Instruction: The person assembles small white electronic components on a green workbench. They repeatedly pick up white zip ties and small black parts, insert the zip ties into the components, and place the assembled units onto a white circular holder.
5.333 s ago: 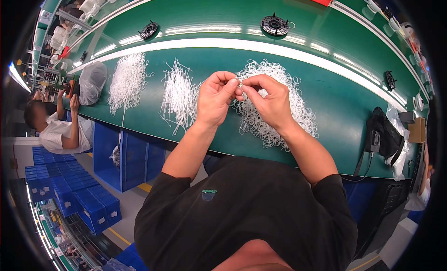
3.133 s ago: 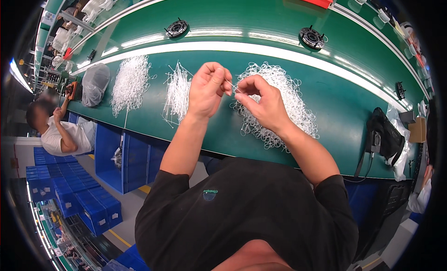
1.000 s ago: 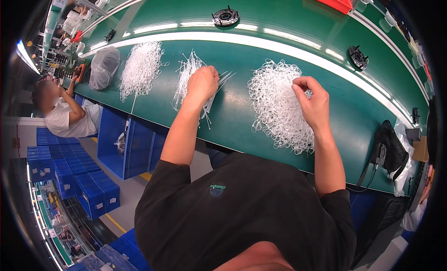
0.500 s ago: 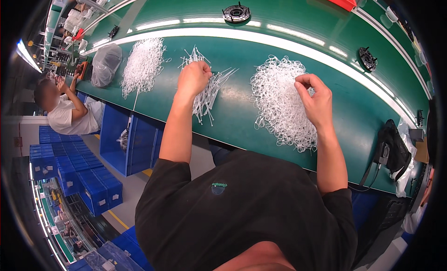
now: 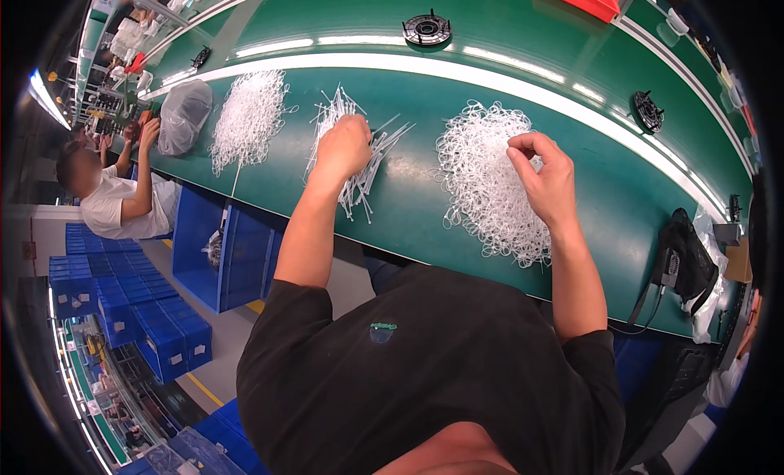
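Note:
Straight white cable ties point(image 5: 377, 160) lie in a loose, criss-crossed pile at the middle of the green bench. Over that pile is my left hand point(image 5: 345, 148), its fingers curled down among the ties; whatever they grip is hidden. To the right spreads a large heap of white cable ties bent into small loops point(image 5: 482, 181). My right hand point(image 5: 545, 177) hovers at this heap's right side, thumb and forefinger tips close together in a pinch. Anything between those tips is too small to make out.
Another heap of looped white ties point(image 5: 249, 120) and a grey plastic bag point(image 5: 185, 115) stand left. Black round parts point(image 5: 426, 29) sit on the line behind, with a red tray point(image 5: 581, 0). A black bag point(image 5: 684, 258) lies right. Blue bins point(image 5: 196, 246) and a co-worker point(image 5: 122, 201) are left.
My left hand has lowered slightly and turned over the straight ties. My right hand has shifted a little left and down. The black part at the back has moved right.

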`<state>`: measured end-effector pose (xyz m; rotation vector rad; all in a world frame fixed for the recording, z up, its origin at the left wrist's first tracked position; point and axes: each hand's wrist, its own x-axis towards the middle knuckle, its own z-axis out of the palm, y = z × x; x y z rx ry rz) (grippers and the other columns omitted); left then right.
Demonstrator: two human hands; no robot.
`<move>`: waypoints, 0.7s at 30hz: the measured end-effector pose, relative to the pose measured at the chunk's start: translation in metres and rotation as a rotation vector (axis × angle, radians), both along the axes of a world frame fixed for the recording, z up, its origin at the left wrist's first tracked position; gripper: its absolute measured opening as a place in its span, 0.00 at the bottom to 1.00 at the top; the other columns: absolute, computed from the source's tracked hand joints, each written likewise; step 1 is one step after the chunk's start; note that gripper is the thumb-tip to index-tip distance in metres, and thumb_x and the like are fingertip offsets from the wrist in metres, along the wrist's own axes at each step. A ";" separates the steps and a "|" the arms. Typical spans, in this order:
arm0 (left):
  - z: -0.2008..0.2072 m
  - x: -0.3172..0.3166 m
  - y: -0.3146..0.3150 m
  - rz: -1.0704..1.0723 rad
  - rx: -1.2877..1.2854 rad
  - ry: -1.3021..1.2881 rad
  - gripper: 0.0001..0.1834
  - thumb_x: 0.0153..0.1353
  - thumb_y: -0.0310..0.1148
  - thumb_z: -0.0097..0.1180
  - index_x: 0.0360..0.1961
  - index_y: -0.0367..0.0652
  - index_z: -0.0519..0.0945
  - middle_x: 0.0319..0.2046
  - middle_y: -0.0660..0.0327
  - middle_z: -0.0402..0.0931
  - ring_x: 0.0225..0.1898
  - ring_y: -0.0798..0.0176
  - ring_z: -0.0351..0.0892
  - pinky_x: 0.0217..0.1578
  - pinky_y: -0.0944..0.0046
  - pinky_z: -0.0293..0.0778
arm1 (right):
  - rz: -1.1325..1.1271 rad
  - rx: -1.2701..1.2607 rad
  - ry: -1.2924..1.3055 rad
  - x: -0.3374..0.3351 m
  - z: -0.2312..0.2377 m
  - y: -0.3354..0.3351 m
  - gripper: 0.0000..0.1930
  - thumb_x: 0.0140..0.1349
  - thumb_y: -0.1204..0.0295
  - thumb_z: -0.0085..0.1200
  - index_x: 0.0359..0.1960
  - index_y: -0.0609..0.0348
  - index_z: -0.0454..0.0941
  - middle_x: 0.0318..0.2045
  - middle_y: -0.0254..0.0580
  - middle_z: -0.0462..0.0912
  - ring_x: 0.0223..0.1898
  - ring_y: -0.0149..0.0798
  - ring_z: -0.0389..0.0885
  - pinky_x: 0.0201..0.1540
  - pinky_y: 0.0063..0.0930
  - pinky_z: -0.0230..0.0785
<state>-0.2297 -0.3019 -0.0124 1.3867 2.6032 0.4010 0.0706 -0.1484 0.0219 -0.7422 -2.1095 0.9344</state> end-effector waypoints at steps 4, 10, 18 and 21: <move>0.025 0.008 0.000 -0.167 0.338 -0.125 0.02 0.62 0.24 0.56 0.35 0.38 0.78 0.33 0.52 0.79 0.35 0.50 0.80 0.39 0.53 0.75 | 0.067 -0.085 0.070 -0.008 0.007 -0.006 0.08 0.59 0.77 0.63 0.40 0.62 0.81 0.32 0.38 0.84 0.33 0.32 0.81 0.41 0.27 0.74; 0.061 0.064 0.010 -0.371 0.341 -0.809 0.04 0.66 0.25 0.56 0.38 0.37 0.74 0.30 0.66 0.75 0.29 0.74 0.71 0.31 0.71 0.70 | 0.342 -0.366 0.145 -0.034 0.026 -0.026 0.12 0.61 0.76 0.64 0.47 0.62 0.80 0.36 0.34 0.83 0.37 0.27 0.79 0.45 0.23 0.73; 0.048 0.092 0.023 -0.216 0.549 -1.460 0.09 0.66 0.28 0.62 0.45 0.40 0.78 0.33 0.64 0.80 0.30 0.75 0.78 0.26 0.75 0.72 | 0.232 -0.648 0.466 -0.041 0.019 -0.027 0.06 0.65 0.77 0.60 0.42 0.65 0.80 0.35 0.39 0.85 0.35 0.29 0.82 0.43 0.24 0.76; 0.025 0.107 0.030 -0.143 0.727 -1.644 0.09 0.65 0.28 0.63 0.45 0.41 0.79 0.33 0.64 0.81 0.29 0.74 0.78 0.25 0.75 0.72 | 0.238 -0.892 0.615 -0.045 0.015 -0.026 0.06 0.66 0.76 0.59 0.41 0.66 0.79 0.34 0.42 0.85 0.34 0.28 0.82 0.41 0.23 0.77</move>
